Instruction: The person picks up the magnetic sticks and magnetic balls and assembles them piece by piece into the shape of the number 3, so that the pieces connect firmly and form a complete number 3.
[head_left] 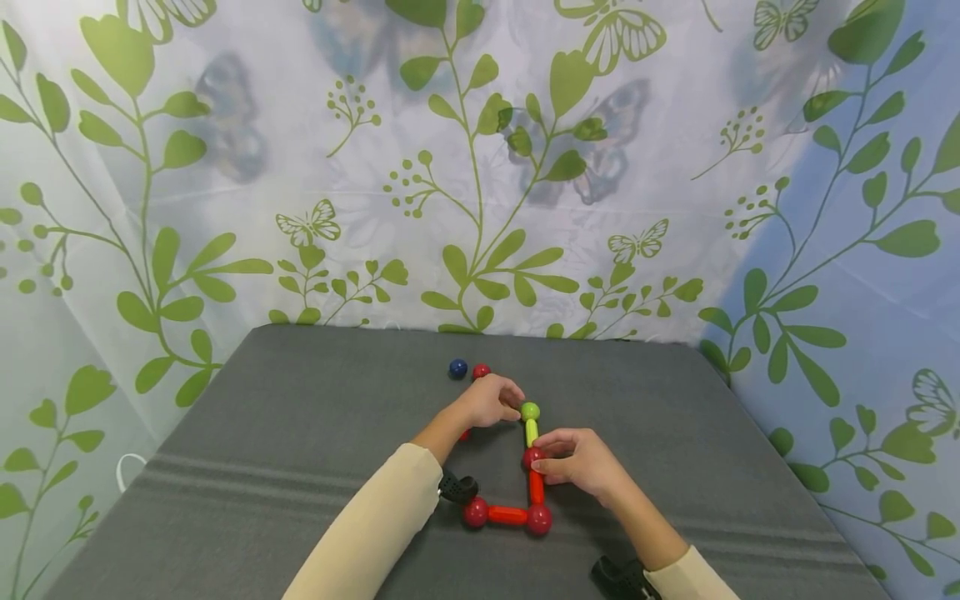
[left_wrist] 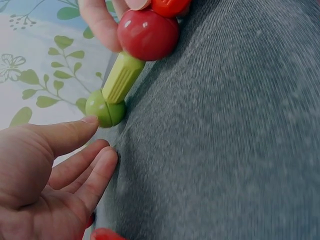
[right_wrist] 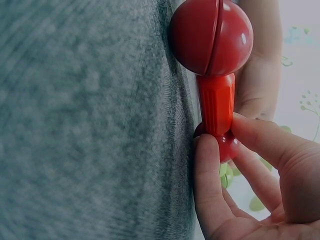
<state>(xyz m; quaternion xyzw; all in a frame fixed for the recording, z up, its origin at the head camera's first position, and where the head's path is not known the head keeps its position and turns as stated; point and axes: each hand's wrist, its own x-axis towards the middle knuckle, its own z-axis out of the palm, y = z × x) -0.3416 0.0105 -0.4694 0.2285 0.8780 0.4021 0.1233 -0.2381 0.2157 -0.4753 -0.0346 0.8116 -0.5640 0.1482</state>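
Note:
A chain of ball-and-stick toy pieces lies on the grey cloth. My right hand (head_left: 581, 462) pinches a red ball (right_wrist: 229, 147) between thumb and fingers. From that ball a yellow-green stick (left_wrist: 122, 77) runs away to a green ball (head_left: 530, 410). Toward me, an orange-red stick (right_wrist: 216, 102) joins it to a red corner ball (head_left: 538, 519). My left hand (head_left: 487, 402) is beside the green ball, fingers loosely bent and nothing gripped. Its thumb tip is at the ball's edge in the left wrist view; I cannot tell whether they touch.
Another red stick (head_left: 507, 516) leads left from the corner to a red ball (head_left: 476, 512). Beyond my left hand sit a red ball (head_left: 481, 370) and a dark blue ball (head_left: 457, 367). My left arm partly hides red pieces. A leaf-patterned curtain (head_left: 480, 208) hangs behind the table.

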